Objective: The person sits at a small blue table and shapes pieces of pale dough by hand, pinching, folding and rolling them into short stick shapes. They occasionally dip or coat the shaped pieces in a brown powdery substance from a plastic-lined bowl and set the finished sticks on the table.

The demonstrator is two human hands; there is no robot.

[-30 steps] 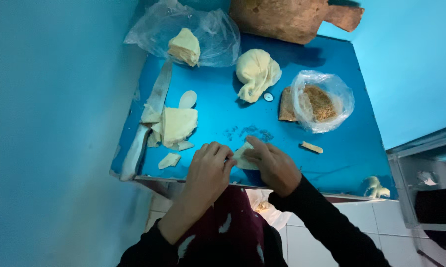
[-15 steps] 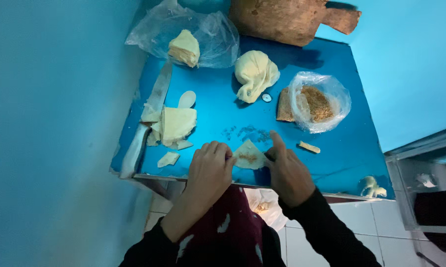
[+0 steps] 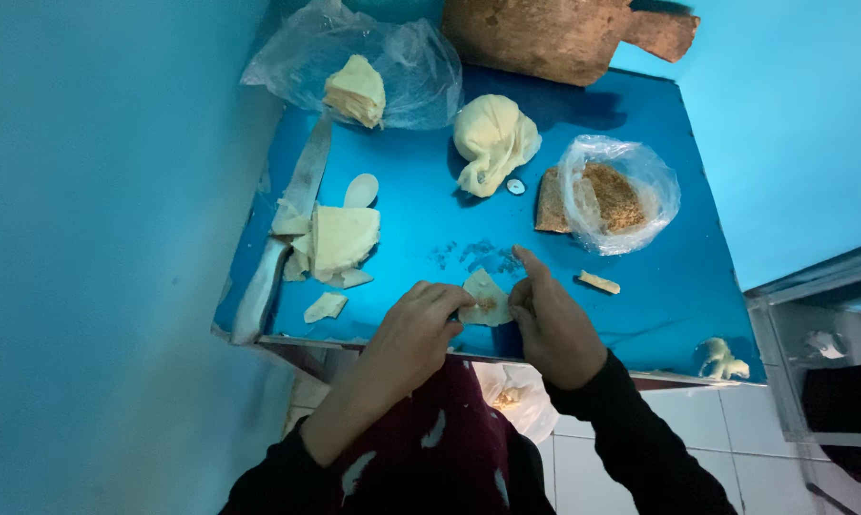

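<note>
Near edge of blue worktop, centre: small pale triangular piece of thin dough, a brownish dab on it, lying flat just inside the edge. Left hand over the near edge, fingers curled, fingertips pinching the dough piece at its left side. Right hand just right of the piece, thumb and lower fingers touching its right side, index finger stretched out toward the worktop's middle; grip not fully closed. Dark sleeves on both arms.

Below the near edge, between the arms: clear plastic bag, contents unclear.

Near left part: small pale dough scrap; beyond it a stack of flat pale dough sheets with a small oval dough disc just behind. Long metal knife along the left edge, blade pointing to the far side, touching the stack's left scraps.

Right of the hands: short pale dough strip, apart from everything. Near right corner: pale crumpled lump, kind cannot be told.

Middle: tied pale cloth bundle; small round white object just beside it. Right of that: clear plastic bag of brown crumbly filling.

Far left corner: clear plastic bag holding a pale dough block. Far edge: brown wooden board with handle.
</note>
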